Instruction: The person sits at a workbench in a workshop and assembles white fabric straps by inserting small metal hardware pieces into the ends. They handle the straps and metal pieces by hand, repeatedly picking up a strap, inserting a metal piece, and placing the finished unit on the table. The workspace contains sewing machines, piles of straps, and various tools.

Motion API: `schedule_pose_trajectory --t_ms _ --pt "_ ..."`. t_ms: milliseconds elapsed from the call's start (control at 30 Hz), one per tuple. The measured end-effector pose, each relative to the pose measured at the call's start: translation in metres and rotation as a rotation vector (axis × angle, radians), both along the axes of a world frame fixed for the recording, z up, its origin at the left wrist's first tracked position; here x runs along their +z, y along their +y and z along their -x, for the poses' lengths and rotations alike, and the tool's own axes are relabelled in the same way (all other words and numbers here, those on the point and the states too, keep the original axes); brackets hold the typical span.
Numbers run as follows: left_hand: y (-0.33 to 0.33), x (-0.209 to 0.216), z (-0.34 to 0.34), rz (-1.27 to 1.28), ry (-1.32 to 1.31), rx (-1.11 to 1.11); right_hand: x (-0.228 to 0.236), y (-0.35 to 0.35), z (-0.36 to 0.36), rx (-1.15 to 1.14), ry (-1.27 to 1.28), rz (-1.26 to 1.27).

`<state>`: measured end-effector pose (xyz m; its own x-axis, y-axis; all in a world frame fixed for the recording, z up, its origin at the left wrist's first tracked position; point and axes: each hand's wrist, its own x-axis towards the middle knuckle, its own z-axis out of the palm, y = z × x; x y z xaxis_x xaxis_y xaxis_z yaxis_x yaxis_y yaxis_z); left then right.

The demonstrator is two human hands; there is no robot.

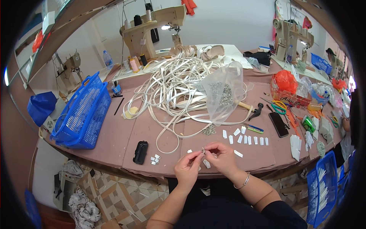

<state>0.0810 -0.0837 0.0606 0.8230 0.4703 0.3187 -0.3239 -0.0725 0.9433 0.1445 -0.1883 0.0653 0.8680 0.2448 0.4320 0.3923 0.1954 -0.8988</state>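
My left hand (187, 168) and my right hand (223, 157) meet over the table's near edge, fingertips pinched together on one small pale piece (203, 151). Fingers cover most of it, and its kind is too small to tell. Just beyond my hands lies a little pile of metal hardware (209, 130). Short white strap pieces (249, 140) are laid out in an uneven row to the right of that pile. Several small white pieces with metal on them (155, 159) sit left of my left hand, beside a black oblong case (140, 152).
A big tangle of white strap (171, 84) fills the middle, with a clear bag of metal parts (225, 91) on it. A hammer (258, 110), a phone (279, 124) and scissors (279, 107) lie right. Blue baskets (82, 114) stand left; sewing machines (143, 34) are behind.
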Motion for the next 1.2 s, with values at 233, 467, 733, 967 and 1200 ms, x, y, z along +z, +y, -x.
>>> schedule_pose_trajectory --t_ms 233,467,733,967,1200 --pt "0.006 0.002 -0.006 0.007 -0.152 -0.09 0.0 -0.01 -0.006 0.11 -0.097 0.102" --pt "0.015 -0.002 -0.006 0.389 -0.018 -0.328 0.01 -0.015 -0.003 0.271 0.157 0.065" --pt "0.016 0.004 0.0 0.369 0.031 -0.338 0.018 -0.023 -0.005 0.404 0.249 0.105" --pt "0.015 0.01 0.007 0.208 -0.017 -0.324 0.022 -0.029 -0.006 0.49 0.345 0.052" --pt "0.013 0.008 0.009 0.225 -0.004 -0.326 0.025 -0.028 0.0 0.466 0.245 0.07"
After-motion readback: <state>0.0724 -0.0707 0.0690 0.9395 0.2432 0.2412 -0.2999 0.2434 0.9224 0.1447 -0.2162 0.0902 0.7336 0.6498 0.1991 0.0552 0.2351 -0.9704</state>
